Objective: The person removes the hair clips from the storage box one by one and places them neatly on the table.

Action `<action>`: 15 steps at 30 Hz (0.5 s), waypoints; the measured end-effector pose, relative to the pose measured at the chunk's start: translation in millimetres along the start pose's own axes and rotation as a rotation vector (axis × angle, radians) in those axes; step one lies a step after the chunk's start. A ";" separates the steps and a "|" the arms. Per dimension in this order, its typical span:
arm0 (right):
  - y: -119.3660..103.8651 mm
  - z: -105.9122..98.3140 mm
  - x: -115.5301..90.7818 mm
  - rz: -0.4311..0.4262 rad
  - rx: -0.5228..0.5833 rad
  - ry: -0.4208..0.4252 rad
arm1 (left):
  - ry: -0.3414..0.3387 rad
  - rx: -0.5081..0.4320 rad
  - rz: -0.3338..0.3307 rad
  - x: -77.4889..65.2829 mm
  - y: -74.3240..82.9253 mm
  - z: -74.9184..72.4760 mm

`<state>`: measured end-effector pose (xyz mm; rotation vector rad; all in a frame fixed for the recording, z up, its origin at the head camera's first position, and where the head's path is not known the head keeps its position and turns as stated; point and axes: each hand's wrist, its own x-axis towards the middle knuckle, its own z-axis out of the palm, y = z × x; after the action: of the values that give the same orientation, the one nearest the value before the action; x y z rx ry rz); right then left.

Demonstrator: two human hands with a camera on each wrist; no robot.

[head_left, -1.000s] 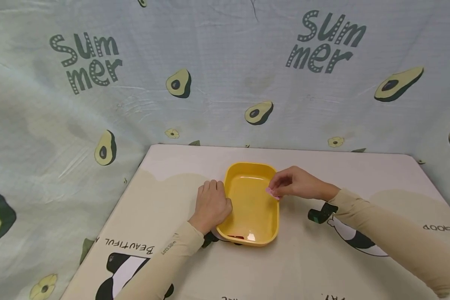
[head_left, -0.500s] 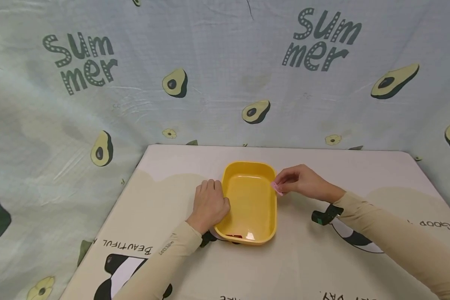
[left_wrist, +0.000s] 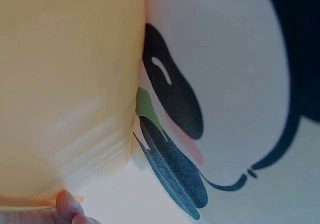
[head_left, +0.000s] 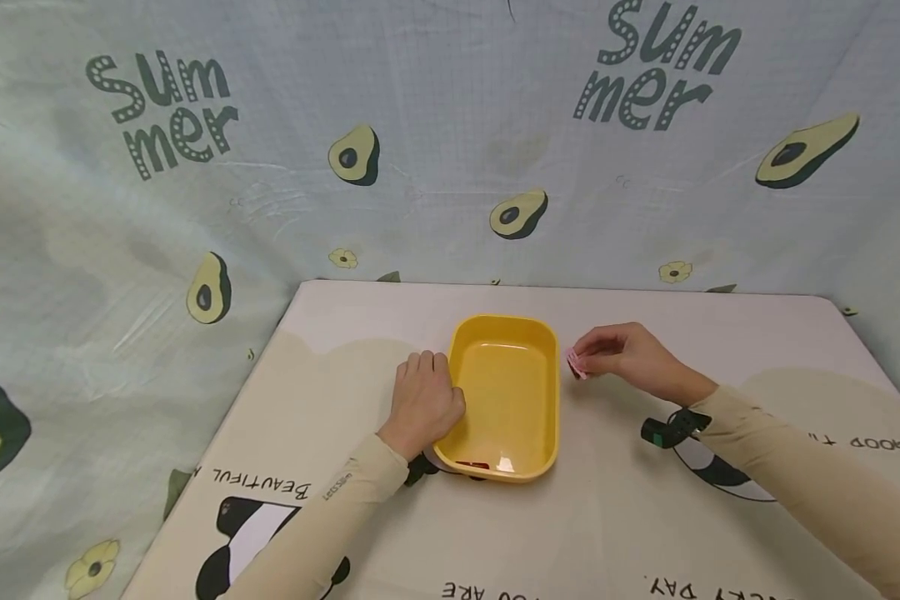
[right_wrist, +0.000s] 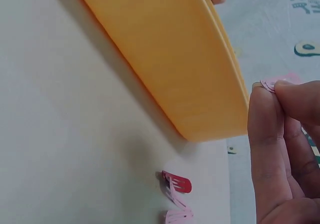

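A yellow plastic tray [head_left: 502,400] sits on the table. My left hand [head_left: 423,402] grips its left rim, the thumb over the inner side; fingertips [left_wrist: 66,204] show at the tray wall in the left wrist view. My right hand [head_left: 637,357] is just off the tray's right side. Its thumb and forefinger pinch a pink hair clip [right_wrist: 268,85]. In the right wrist view a red snap hair clip [right_wrist: 181,183] lies beside pink hair clips [right_wrist: 179,216] near the tray's end. A small red piece [head_left: 472,465] is inside the tray at its near edge.
The table [head_left: 607,533] wears a light printed cover with panda drawings and lettering. Behind it hangs a cloth backdrop [head_left: 420,208] printed with avocados. A dark wrist camera [head_left: 671,429] is on the right wrist.
My right hand has moved right, away from the tray's rim, with the pink hair clip between its fingers. My left hand keeps its grip on the tray. The head view shifts slightly.
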<state>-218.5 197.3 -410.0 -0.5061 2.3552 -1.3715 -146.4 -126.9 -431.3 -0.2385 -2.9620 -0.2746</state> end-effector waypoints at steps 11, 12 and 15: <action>15.4 -7.8 -7.7 0.011 0.036 0.114 | -0.005 0.003 0.001 0.4 0.2 0.7; 17.1 -8.4 -8.6 0.010 0.045 0.123 | -0.006 0.001 0.001 0.4 0.3 0.4; 20.9 -9.5 -12.5 0.003 0.079 0.148 | -0.009 -0.004 -0.001 0.1 0.6 -0.4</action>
<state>-214.8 220.1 -422.3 -0.3913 2.4038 -1.5424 -146.3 -126.4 -430.8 -0.2391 -2.9706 -0.2798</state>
